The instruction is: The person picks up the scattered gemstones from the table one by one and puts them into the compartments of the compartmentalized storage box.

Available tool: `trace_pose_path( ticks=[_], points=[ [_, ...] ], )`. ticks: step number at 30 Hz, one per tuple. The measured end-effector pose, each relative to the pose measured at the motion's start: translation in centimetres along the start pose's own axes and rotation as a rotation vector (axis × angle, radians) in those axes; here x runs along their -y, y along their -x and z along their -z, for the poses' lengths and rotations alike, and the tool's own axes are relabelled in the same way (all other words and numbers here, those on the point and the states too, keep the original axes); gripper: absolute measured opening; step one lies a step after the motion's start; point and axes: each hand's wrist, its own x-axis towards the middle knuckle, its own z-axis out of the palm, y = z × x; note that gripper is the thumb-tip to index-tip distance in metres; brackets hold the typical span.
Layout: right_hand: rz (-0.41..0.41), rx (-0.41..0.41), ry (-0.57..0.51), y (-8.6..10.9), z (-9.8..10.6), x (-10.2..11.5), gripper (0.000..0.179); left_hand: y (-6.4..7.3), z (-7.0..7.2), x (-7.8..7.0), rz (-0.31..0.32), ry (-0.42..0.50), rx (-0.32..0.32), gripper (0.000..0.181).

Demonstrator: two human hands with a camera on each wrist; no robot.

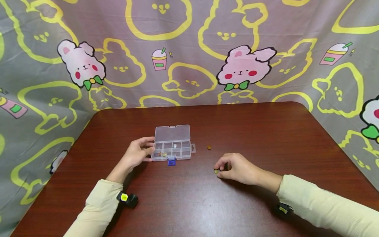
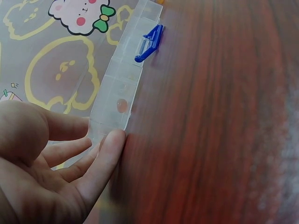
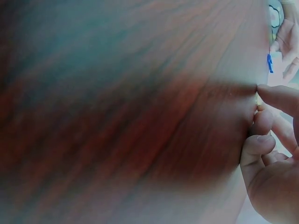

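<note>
A clear plastic compartment box (image 1: 185, 154) lies on the table with its lid (image 1: 172, 134) raised at the back and a blue latch (image 1: 171, 161) at the front. My left hand (image 1: 137, 153) grips the left end of the box, thumb on the front corner and fingers around the side. Inside are a few small stones, including an orange-red one (image 2: 122, 106) and a whitish one (image 1: 175, 145). To the right, my right hand (image 1: 238, 168) is down at the tabletop, a small yellow-green stone (image 1: 216, 171) between its thumb and fingertips.
An amber-coloured stone (image 1: 209, 147) lies on the table (image 1: 189, 204) between the box and my right hand. A clear hanging tab (image 1: 193, 148) sticks out from the box's right end. Behind the table hangs a cartoon-patterned cloth (image 1: 189, 49).
</note>
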Motion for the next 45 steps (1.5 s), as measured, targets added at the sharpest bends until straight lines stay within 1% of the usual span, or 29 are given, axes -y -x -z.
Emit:
trace_pose_path(
  ticks=[18,45],
  points=[
    [0.040,-0.017,0.020,-0.08,-0.12,-0.08,0.015,0.03,0.00,-0.04,-0.004,0.010,0.007,0.045],
    [0.045,-0.003,0.042,-0.10,-0.05,-0.06,0.009,0.19,-0.09,-0.21,-0.003,-0.009,0.011,0.045]
  ],
)
